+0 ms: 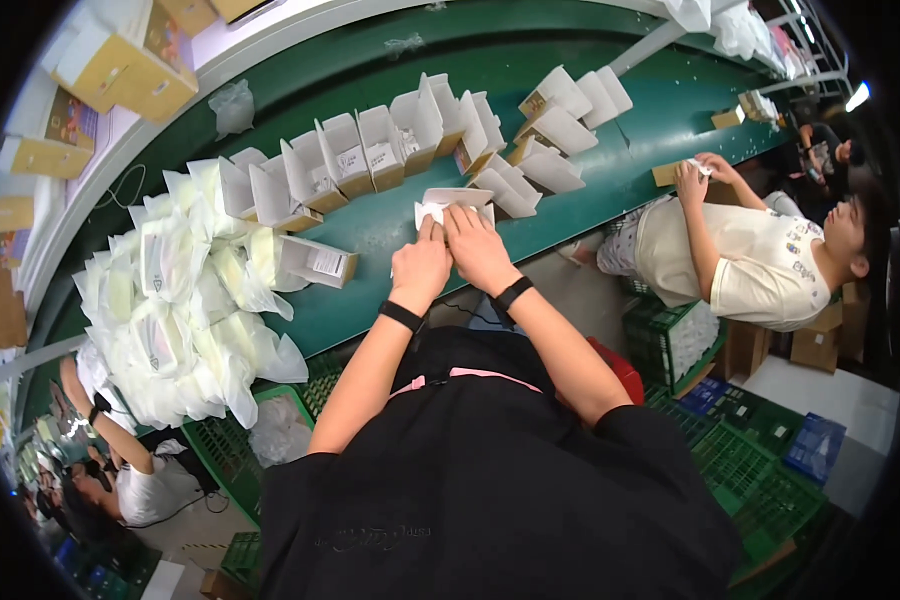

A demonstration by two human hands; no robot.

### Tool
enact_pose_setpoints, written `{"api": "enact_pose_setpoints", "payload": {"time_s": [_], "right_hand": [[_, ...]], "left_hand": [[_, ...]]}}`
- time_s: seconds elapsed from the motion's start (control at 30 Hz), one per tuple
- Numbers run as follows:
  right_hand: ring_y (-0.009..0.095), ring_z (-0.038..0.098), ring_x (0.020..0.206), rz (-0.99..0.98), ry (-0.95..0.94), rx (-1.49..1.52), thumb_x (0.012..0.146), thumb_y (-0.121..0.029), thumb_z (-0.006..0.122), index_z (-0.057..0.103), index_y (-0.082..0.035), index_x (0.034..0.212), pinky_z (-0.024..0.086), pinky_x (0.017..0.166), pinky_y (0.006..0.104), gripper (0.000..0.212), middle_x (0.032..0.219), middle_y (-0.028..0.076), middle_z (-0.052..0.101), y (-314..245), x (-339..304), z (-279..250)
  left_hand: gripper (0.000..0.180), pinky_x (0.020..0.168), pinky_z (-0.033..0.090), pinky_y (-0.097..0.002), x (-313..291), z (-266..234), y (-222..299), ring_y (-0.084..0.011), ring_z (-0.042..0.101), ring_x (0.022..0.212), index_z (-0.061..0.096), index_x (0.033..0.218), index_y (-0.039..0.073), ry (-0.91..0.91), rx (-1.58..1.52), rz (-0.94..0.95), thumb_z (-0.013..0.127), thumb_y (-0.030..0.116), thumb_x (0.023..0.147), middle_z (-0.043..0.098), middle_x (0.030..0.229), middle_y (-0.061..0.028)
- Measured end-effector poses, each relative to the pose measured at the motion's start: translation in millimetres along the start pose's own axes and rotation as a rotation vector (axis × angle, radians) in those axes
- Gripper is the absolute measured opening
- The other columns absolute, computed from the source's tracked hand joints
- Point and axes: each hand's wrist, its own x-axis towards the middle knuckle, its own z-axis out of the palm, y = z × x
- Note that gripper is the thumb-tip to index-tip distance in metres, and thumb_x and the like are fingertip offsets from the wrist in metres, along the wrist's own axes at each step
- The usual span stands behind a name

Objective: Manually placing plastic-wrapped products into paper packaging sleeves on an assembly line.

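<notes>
Both hands are at a small cardboard box (455, 196) with a raised white flap, on the green work surface in front of me. My left hand (420, 268) is closed at the box's near left corner, with a white piece (430, 213) at its fingertips; whether that is a flap or a paper is unclear. Beside it, my right hand (476, 246) reaches into the box opening, its fingers pressed together and pointing down. Whatever lies under those fingers is hidden. Dark bands circle both wrists.
Open white-lined boxes (375, 150) stand in a row behind the hands. At left is a heap of pale plastic-wrapped packs (165, 300), with an open box (315, 262) beside it. A co-worker (760, 250) handles a box at right. Green crates (670, 345) flank me.
</notes>
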Motion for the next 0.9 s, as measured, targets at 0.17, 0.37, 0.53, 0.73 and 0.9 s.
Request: {"api": "enact_pose_setpoints", "payload": {"time_s": [0.17, 0.37, 0.53, 0.73, 0.9], "right_hand": [[0.038, 0.053, 0.125, 0.294, -0.100, 0.084, 0.078, -0.006, 0.063, 0.058, 0.004, 0.125, 0.043, 0.108, 0.0455, 0.048, 0.130, 0.020, 0.058, 1, 9, 7], [0.036, 0.058, 0.118, -0.012, 0.255, 0.481, 0.085, -0.007, 0.063, 0.062, 0.005, 0.117, 0.044, 0.108, 0.0422, 0.034, 0.123, 0.020, 0.062, 4, -51, -52], [0.035, 0.056, 0.122, 0.384, 0.087, 0.780, 0.087, -0.015, 0.074, 0.045, 0.002, 0.142, 0.048, 0.104, 0.0412, 0.064, 0.137, 0.023, 0.053, 38, -127, -112], [0.028, 0.052, 0.130, 0.664, -0.170, 1.431, 0.091, -0.024, 0.076, 0.027, 0.000, 0.156, 0.044, 0.109, 0.0378, 0.085, 0.151, 0.018, 0.042, 106, -126, -206], [0.024, 0.048, 0.133, 0.875, 0.521, 1.427, 0.106, -0.021, 0.053, 0.027, -0.001, 0.158, 0.041, 0.110, 0.0359, 0.061, 0.152, 0.016, 0.043, 203, -145, -201]], "left_hand": [[0.034, 0.073, 0.059, -0.0478, 25, -35, 11, -0.0415, 0.072, 0.085, 0.062, 0.116, 0.001, 0.412, -0.038, 0.280, 0.069, 0.020, 0.088, 0.061, 0.132, -0.0174], [0.018, 0.081, 0.053, -0.0525, 63, -24, -31, -0.0415, 0.066, 0.093, 0.073, 0.104, 0.008, -0.066, 0.042, 0.266, 0.066, 0.019, 0.090, 0.072, 0.092, -0.0211], [0.012, 0.066, 0.053, -0.0492, -2, -86, 66, -0.0429, 0.065, 0.071, 0.073, 0.093, 0.004, 0.005, 0.070, 0.162, 0.064, 0.012, 0.091, 0.066, 0.075, -0.0227], [0.016, 0.058, 0.053, -0.0448, 15, -144, 228, -0.0404, 0.065, 0.062, 0.072, 0.104, 0.001, -0.063, -0.144, -0.079, 0.066, 0.008, 0.091, 0.064, 0.069, -0.0230], [0.021, 0.056, 0.052, -0.0443, 81, -68, 323, -0.0399, 0.066, 0.063, 0.069, 0.110, -0.001, -0.051, -0.609, 0.122, 0.065, 0.011, 0.094, 0.064, 0.072, -0.0247]]}}
